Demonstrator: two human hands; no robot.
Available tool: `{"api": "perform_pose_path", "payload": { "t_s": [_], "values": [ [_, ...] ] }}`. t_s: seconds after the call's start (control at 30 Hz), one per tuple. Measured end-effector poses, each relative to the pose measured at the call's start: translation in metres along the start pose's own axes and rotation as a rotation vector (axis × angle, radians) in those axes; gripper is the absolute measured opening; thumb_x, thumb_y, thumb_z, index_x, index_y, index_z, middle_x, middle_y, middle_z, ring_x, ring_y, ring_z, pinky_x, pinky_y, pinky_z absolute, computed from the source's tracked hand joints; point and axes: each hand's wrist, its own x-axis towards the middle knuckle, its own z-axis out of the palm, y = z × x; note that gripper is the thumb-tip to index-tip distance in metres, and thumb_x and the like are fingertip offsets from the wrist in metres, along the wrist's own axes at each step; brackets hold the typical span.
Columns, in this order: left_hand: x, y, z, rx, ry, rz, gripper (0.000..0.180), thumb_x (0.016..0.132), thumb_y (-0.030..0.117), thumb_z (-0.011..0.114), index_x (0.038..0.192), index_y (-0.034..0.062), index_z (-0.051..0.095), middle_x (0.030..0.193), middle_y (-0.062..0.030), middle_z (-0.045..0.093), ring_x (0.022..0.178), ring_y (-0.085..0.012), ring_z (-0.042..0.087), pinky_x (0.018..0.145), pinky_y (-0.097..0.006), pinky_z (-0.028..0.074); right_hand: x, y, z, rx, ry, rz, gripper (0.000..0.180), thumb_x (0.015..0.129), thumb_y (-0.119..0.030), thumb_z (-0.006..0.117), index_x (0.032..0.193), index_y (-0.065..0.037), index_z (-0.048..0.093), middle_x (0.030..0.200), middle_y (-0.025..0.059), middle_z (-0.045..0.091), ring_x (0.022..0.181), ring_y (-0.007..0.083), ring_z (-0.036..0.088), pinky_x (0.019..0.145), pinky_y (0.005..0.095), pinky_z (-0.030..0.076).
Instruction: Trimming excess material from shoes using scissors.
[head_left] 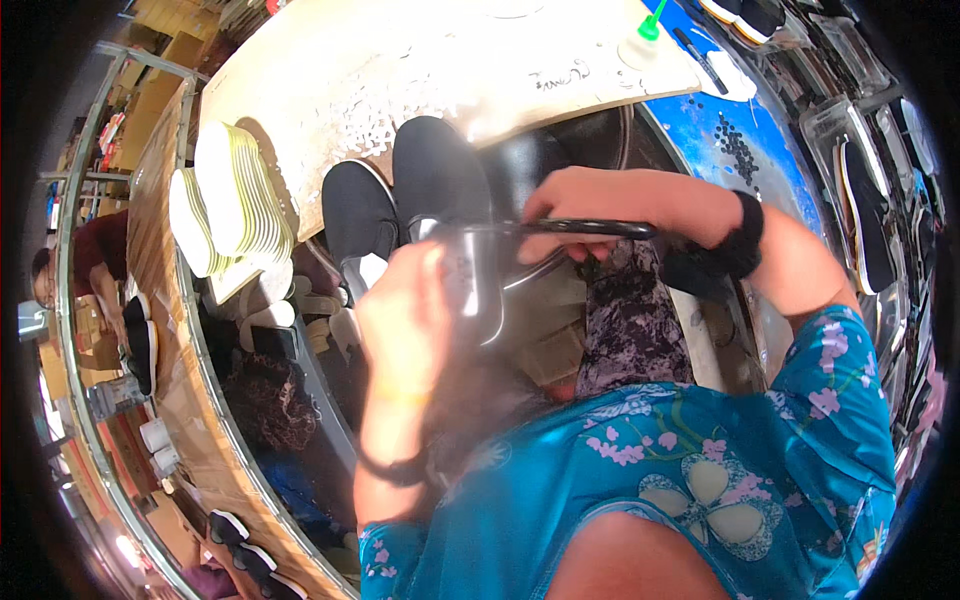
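My left hand (410, 305) is closed at the left side of a see-through plastic piece (475, 285) with a dark upper edge; motion blurs it, and its exact kind cannot be made out. My right hand (575, 210) is closed on the dark edge further right, its fingertips partly hidden. Just beyond my left hand are two black fabric slip-on shoes, one (355, 212) to the left and the other (437, 165) at the near edge of a pale board (480, 60). The right-hand shoe partly shows behind the plastic.
A stack of pale yellow insoles (235, 200) stands left of the shoes. White scraps (385, 118) lie on the board. At the far right are a green-tipped bottle (645, 40), a black marker (700, 60) and small black bits (738, 150) on a blue surface. Another person (95, 255) is at left.
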Motion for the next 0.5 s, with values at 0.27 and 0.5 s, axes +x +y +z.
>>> {"api": "perform_pose_path", "payload": {
  "t_s": [0.27, 0.5],
  "values": [
    [-0.111, -0.09, -0.179, 0.669, -0.326, -0.284, 0.027, 0.073, 0.03, 0.068, 0.077, 0.0041, 0.061, 0.077, -0.0149, 0.06, 0.072, -0.0331, 0.058, 0.065, -0.043, 0.046, -0.087, -0.003, 0.015, 0.251, -0.018, -0.055, 0.029, 0.079, -0.024, 0.063, 0.101, -0.006, 0.059, 0.066, 0.0026, 0.056, 0.048, 0.0075, 0.049, 0.045, 0.02, 0.039],
    [-0.053, -0.008, -0.107, 0.043, -0.599, -0.483, 0.046, 0.081, 0.046, 0.055, 0.088, 0.0023, 0.063, 0.084, -0.0184, 0.065, 0.084, -0.0323, 0.063, 0.074, -0.039, 0.049, -0.12, -0.032, 0.141, 0.357, 0.288, -0.243, 0.037, 0.073, -0.021, 0.056, 0.102, 0.001, 0.057, 0.066, 0.0053, 0.057, 0.051, 0.0084, 0.05, 0.044, 0.0195, 0.037]
  ]
}}
